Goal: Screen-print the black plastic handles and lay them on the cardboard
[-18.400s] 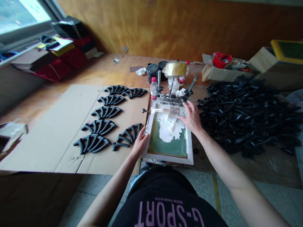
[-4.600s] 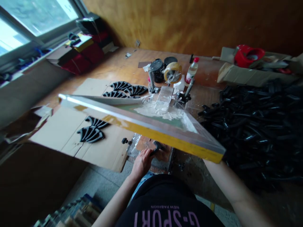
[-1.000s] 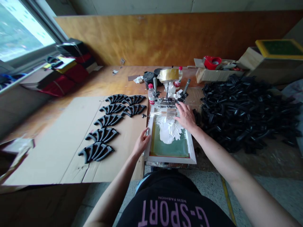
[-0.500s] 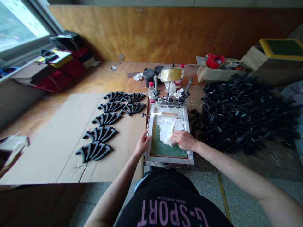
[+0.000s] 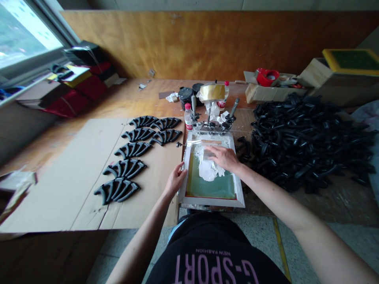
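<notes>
A screen printing frame (image 5: 213, 202) with a pale metal border and green mesh lies in front of me. On the mesh is a crumpled white tissue or cloth (image 5: 207, 170); its exact kind is unclear. My right hand (image 5: 224, 157) is over its upper part with the fingers stretched out, seemingly pressing it flat. My left hand (image 5: 175, 180) is at the left border of the frame, thumb and fingers closed on that edge. A metal clamp base (image 5: 211, 127) with knobs supports the frame's far end.
Black curved plastic parts (image 5: 124, 167) lie in fanned groups on a cardboard sheet (image 5: 74, 169) at left. A large heap of similar parts (image 5: 308, 146) spreads at right. Behind the clamp are a bottle (image 5: 188, 117), dark tubs (image 5: 185, 96) and a tape roll (image 5: 212, 92).
My right hand has moved away from me over the white tissue, and its bunched fingers have straightened. The tissue is reshaped beneath it. My left hand remains at the frame's edge.
</notes>
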The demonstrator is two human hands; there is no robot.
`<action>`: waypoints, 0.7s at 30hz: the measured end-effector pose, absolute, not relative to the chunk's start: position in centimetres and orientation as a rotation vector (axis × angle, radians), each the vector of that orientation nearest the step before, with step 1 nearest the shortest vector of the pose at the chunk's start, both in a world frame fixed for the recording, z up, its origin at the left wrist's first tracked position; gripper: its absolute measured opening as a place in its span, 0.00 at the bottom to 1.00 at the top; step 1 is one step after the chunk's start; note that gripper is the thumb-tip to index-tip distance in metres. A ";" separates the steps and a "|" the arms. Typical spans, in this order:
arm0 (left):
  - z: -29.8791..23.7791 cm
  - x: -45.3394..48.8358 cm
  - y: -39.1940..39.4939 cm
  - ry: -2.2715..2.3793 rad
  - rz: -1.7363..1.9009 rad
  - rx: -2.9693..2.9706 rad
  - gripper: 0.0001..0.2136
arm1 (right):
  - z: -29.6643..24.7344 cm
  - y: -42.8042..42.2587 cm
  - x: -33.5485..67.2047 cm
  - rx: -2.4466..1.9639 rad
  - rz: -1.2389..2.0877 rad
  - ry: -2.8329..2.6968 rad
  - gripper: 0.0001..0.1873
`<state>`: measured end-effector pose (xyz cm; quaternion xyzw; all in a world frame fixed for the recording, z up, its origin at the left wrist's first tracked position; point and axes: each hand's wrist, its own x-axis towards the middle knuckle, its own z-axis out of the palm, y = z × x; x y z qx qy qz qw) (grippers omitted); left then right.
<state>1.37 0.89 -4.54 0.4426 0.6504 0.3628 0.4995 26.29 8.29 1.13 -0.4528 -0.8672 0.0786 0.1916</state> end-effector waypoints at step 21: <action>-0.4 9.3 1.0 1.222 0.877 0.721 0.28 | -5.8 2.5 25.7 -1.779 0.329 -2.185 0.08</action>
